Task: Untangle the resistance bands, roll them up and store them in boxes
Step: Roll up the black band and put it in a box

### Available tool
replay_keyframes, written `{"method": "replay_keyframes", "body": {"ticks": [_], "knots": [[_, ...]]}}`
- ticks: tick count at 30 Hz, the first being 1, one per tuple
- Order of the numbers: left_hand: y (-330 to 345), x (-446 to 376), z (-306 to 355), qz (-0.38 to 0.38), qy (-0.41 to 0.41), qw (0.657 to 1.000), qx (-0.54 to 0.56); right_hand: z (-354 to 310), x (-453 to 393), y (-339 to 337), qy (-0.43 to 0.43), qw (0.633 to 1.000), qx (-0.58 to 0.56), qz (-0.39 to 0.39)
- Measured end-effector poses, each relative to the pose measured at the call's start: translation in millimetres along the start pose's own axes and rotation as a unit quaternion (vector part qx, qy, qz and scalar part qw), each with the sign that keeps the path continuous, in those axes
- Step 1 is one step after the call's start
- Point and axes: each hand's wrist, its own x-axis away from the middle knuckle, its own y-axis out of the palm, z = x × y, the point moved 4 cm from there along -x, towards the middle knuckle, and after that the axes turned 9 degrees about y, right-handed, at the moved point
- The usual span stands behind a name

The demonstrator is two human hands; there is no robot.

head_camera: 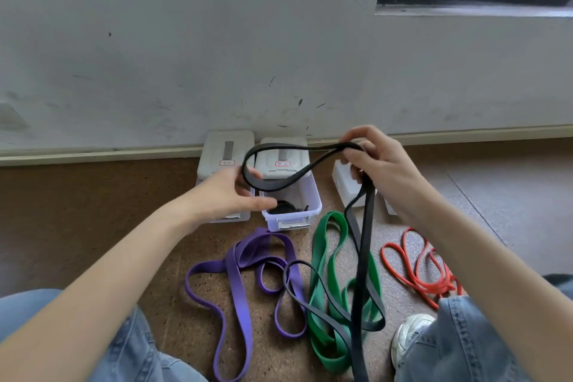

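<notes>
Four loose resistance bands, one in hand.

The right hand (pixel 376 164) grips the black band (pixel 362 245) and the left hand (pixel 231 192) pinches its loop above the open box (pixel 305 195); purple band (pixel 235 282), green band (pixel 319 260) and red band (pixel 418 270) lie on the floor (pixel 93 226) before four boxes along the wall's foot.

Three boxes in a row at the wall ahead: left box (pixel 225 161) closed, middle box (pixel 291 195) open with a rolled band (pixel 283 207) inside, right box (pixel 348 186) behind my right hand (pixel 376 164). Loose bands (pixel 325 273) on floor (pixel 93 226) between my knees.
</notes>
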Motion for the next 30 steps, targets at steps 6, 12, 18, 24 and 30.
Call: {"method": "replay_keyframes", "body": {"ticks": [6, 12, 18, 24, 30], "knots": [[-6.3, -7.9, 9.4, 0.163, 0.036, 0.985, 0.04, 5.2, -1.7, 12.1, -0.019, 0.991, 0.134, -0.003], [8.8, -5.6, 24.9, 0.093, 0.109, 0.99, -0.009, 11.1, 1.6, 20.6, -0.013, 0.971, 0.237, -0.014], [36.1, -0.7, 36.0, -0.033, 0.112, 0.987, 0.113, 4.1, 8.5, 36.0, -0.054, 0.982, 0.139, -0.119], [39.2, -2.4, 23.3, -0.029, 0.121, 0.992, -0.015, 2.5, 6.6, 34.3, -0.035, 0.994, 0.041, -0.092], [34.5, 9.3, 18.6, -0.106, 0.046, 0.983, 0.142, -1.9, 1.2, 11.7, -0.019, 0.998, -0.041, -0.044]]}}
